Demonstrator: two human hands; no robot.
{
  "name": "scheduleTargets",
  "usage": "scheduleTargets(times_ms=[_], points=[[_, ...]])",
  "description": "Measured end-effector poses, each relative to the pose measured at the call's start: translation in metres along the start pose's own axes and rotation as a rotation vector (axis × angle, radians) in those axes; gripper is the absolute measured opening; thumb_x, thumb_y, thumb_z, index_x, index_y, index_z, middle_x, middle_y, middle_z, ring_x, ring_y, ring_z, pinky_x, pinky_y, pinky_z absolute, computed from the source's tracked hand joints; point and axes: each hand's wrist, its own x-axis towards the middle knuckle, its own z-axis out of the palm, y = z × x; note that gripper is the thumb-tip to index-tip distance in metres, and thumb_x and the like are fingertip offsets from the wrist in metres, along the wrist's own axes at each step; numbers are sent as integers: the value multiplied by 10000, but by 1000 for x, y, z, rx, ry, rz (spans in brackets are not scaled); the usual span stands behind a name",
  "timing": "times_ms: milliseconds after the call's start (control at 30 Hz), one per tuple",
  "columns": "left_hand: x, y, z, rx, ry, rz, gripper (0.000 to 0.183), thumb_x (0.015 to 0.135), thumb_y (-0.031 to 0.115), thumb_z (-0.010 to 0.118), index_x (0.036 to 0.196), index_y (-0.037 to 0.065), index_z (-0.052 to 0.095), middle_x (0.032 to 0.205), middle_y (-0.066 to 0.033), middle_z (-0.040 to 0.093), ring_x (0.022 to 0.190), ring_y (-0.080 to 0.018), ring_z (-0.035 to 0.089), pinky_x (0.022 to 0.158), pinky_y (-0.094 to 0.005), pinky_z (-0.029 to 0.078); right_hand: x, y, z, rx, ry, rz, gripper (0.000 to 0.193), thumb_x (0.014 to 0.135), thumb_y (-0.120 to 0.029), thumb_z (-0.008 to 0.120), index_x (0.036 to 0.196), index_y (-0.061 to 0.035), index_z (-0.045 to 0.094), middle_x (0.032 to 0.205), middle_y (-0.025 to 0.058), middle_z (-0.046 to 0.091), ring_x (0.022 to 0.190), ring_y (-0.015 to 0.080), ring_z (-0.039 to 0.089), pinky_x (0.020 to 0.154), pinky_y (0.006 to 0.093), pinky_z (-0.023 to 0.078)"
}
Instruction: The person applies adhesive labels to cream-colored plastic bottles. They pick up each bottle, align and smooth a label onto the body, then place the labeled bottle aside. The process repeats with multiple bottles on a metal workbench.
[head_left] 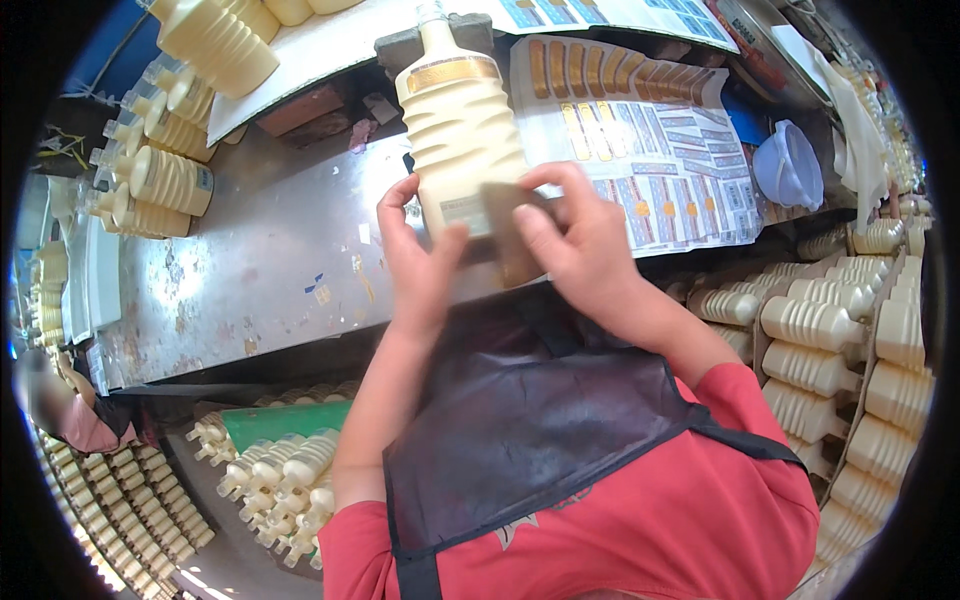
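Note:
A cream ribbed bottle (pixel 462 125) lies on the bench with its neck pointing away from me and resting in a grey block (pixel 390 45). Across its shoulder runs a gold label (pixel 453 72), and a pale printed label (pixel 466 211) sits near its base. My left hand (pixel 418 262) grips the base end, fingers along the left side and thumb at the bottom. In my right hand (pixel 590 240) is a flat brown pad (pixel 512 235), pressed against the bottle's lower right corner. Motion blurs the pad, so its material is unclear.
A sheet of gold and printed labels (pixel 655 150) lies right of the bottle. Beyond it hangs a pale blue bucket (pixel 788 165). Several cream bottles (pixel 170 180) stand at the left of the metal bench (pixel 250 270). More bottles (pixel 815 310) fill racks at right. Another person (pixel 85 420) is at far left.

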Motion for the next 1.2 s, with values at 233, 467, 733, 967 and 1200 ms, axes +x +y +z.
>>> scheduleTargets(times_ms=[233,467,733,967,1200], points=[[0,-1,19,-50,57,-21,512,1063,283,522,1439,-10,335,1383,-170,438,1293,-228,429,1156,-382,307,2,22,-5,-82,-8,122,252,964,-245,643,1163,-98,594,646,166,636,611,355,659,598,455,498],[0,-2,19,-156,38,-54,499,1092,270,491,1472,9,302,1432,-163,421,1318,-223,423,1167,-374,296,-1,49,-6,235,95,194,234,961,-206,658,1153,-86,601,631,114,634,581,204,645,586,362,489],[1,3,22,-118,28,-59,573,1067,230,551,1504,-12,272,1466,-164,413,1368,-227,405,1188,-371,286,-1,44,-5,60,47,135,231,956,-244,665,1133,-105,614,642,157,623,607,344,650,599,435,493],[-1,2,19,-269,12,-100,542,1094,233,429,1528,-38,252,1546,-189,353,1435,-254,344,1207,-391,257,3,76,0,355,123,241,240,964,-224,655,1169,-101,632,612,41,576,547,126,513,551,338,414],[-6,0,18,-329,-10,-96,508,1098,212,434,1529,-13,286,1540,-178,373,1419,-244,368,1207,-378,265,9,64,8,203,172,66,247,967,-224,667,1179,-101,631,617,56,527,559,150,503,561,349,426]])
